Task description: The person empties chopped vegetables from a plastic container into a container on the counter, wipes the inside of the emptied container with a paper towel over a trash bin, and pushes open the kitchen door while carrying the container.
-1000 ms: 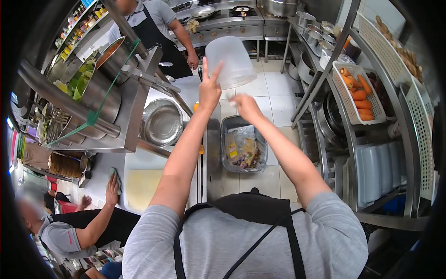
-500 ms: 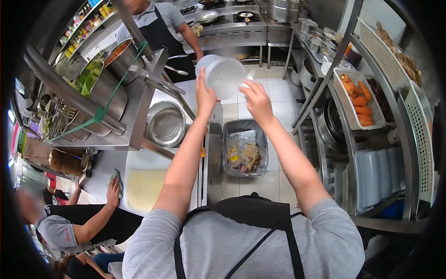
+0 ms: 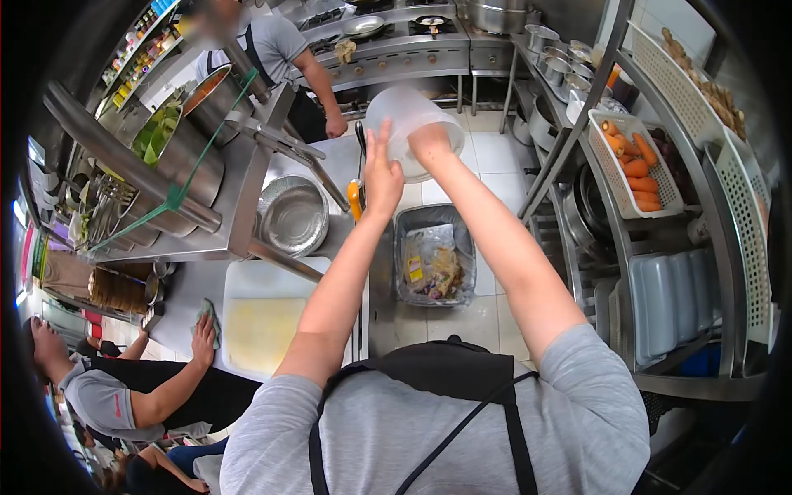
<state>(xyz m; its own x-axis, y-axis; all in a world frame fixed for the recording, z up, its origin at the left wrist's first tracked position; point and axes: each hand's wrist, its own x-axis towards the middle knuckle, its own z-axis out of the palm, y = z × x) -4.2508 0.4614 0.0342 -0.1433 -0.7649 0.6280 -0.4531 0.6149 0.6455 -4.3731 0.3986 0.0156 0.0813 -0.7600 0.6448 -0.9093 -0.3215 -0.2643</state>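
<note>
My left hand (image 3: pixel 384 177) grips a translucent white plastic tub (image 3: pixel 400 107) by its side, fingers stretched along the wall. The tub is tilted on its side, its mouth turned toward the right. My right hand (image 3: pixel 431 144) reaches into that mouth; its fingers are hidden inside, so what they hold cannot be made out. Below the hands, a lined waste bin (image 3: pixel 399 289) on the floor contains food scraps and crumpled plastic packaging. An orange-handled tool (image 3: pixel 355 200) lies at the counter edge beside my left wrist.
On the counter (image 3: pixel 194 280) are a metal colander bowl (image 3: pixel 293 216) and a white cutting board (image 3: pixel 243 280). A co-worker's hand (image 3: pixel 203 337) presses a cloth at the left; another person stands near the stove (image 3: pixel 388 62). Shelves at right hold a carrot basket (image 3: pixel 635 165).
My right hand, which had something white and blurred at its fingers outside the tub, has gone into the tub's mouth. The tub has moved slightly right and tilted. The person by the stove has shifted.
</note>
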